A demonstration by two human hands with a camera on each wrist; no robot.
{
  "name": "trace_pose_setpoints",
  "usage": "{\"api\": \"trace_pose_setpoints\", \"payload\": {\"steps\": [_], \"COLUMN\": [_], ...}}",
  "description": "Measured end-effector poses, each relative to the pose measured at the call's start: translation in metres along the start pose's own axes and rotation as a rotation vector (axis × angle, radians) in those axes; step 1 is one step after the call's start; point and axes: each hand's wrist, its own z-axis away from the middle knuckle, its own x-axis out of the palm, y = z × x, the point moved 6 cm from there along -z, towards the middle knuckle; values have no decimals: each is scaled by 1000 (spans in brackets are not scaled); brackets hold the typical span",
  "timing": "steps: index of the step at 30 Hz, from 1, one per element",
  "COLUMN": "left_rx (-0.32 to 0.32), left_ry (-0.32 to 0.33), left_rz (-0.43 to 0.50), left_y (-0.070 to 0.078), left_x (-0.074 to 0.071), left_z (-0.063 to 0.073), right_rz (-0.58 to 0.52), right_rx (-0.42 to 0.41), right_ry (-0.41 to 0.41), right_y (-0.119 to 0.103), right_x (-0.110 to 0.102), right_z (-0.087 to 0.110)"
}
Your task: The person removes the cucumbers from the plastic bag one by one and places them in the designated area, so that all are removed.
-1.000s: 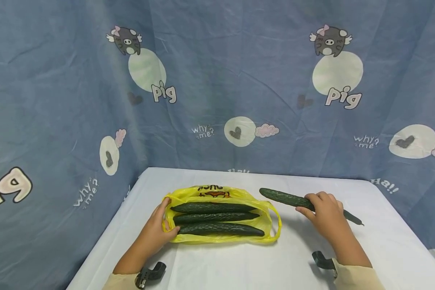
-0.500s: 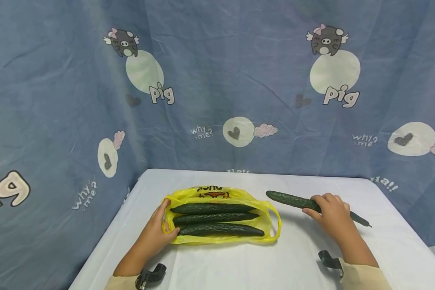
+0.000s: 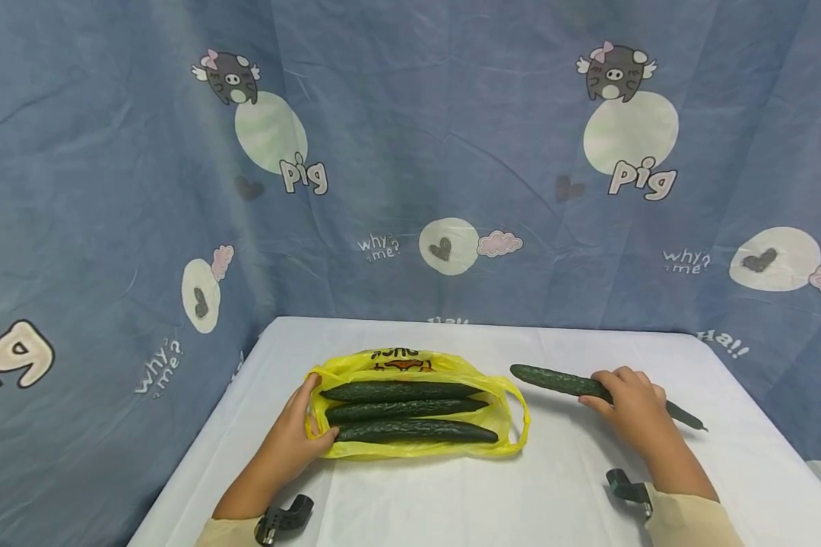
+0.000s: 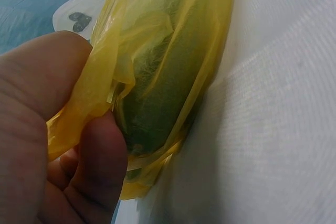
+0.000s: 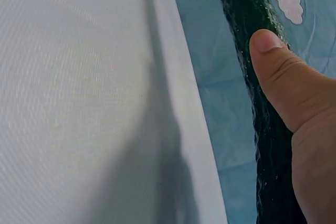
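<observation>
A yellow plastic bag [image 3: 445, 368] lies on the table with its mouth spread, and three dark green cucumbers [image 3: 410, 410] lie side by side in it. My left hand [image 3: 298, 433] grips the bag's left edge; in the left wrist view the thumb and fingers [image 4: 102, 161] pinch the thin yellow film, and a cucumber shows through it. To the right of the bag, my right hand [image 3: 635, 409] holds another long cucumber [image 3: 554, 380] around its middle, above the table. The right wrist view shows the thumb [image 5: 278, 66] along its bumpy skin.
A white cloth covers the table [image 3: 465, 501]. Behind it and at its sides hangs a blue curtain [image 3: 383, 152] with printed pigs and words. The bag's loop handle [image 3: 523, 418] sticks out on the right. Dark straps [image 3: 287, 516] sit at both wrists.
My right hand has moved a little to the right with the cucumber, away from the bag. The left hand and the bag have stayed in place.
</observation>
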Motion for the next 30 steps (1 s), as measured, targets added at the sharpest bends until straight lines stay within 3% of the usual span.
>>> {"api": "trace_pose_setpoints", "payload": {"steps": [10,22,30], "left_rx": [31,28,53], "left_ry": [10,12,15], "left_rz": [4,-38,-21], "left_y": [3,3,5], "left_x": [0,-1,-1], "left_z": [1,2,1], "right_rz": [-2,11,18], "right_rx": [14,69,62], "right_ry": [-68,-98,-118], "right_y": [7,25,30], "right_x": [4,4,5], "right_z": [2,5,7]}}
